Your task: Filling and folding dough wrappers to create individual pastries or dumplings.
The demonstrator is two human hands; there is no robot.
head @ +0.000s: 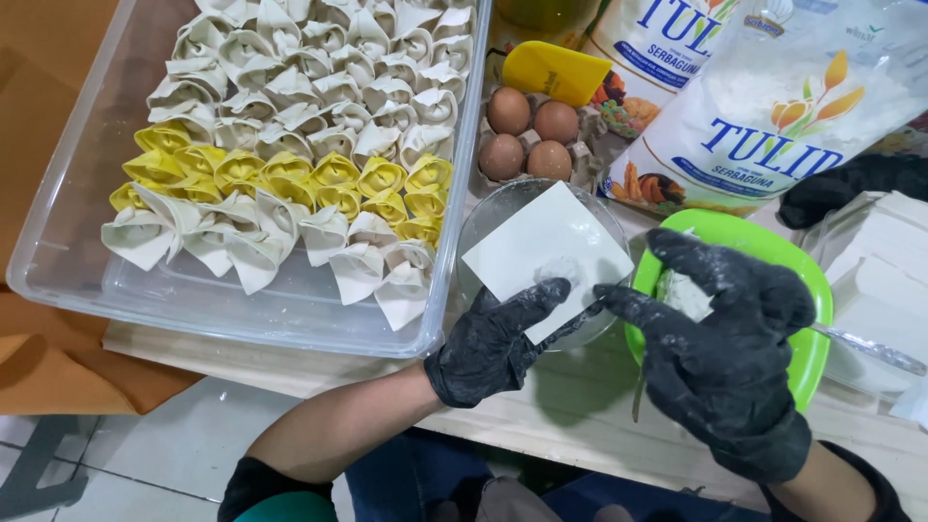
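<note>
Your left hand, in a black glove dusted with flour, pinches the white square wrapper by its bottom corner, thumb on top, the other fingers tucked under. The wrapper sits flat over a small clear glass bowl at 12 o'clock from that hand; a small dab of whitish filling lies on it near the thumb. What the bowl holds, you can't tell.

Your right hand, also gloved, has its fingers loosely spread; the index finger reaches toward 9 o'clock and touches the wrapper's right edge. The hand hovers over a green plate with a white lump of filling on it, mostly hidden by the fingers. A metal spoon handle sticks out at 3 o'clock from the plate.

At 10 o'clock from your left hand, a large clear plastic tub holds rows of folded dumplings, mostly white, with a band of yellow ones across the middle. At 12 o'clock from the bowl, an egg carton carries four brown eggs. At 1 o'clock lie bags of flour. A stack of white wrappers sits in a clear container at 3 o'clock from the plate. Another person's black-gloved hand rests at 1 o'clock from the plate.
</note>
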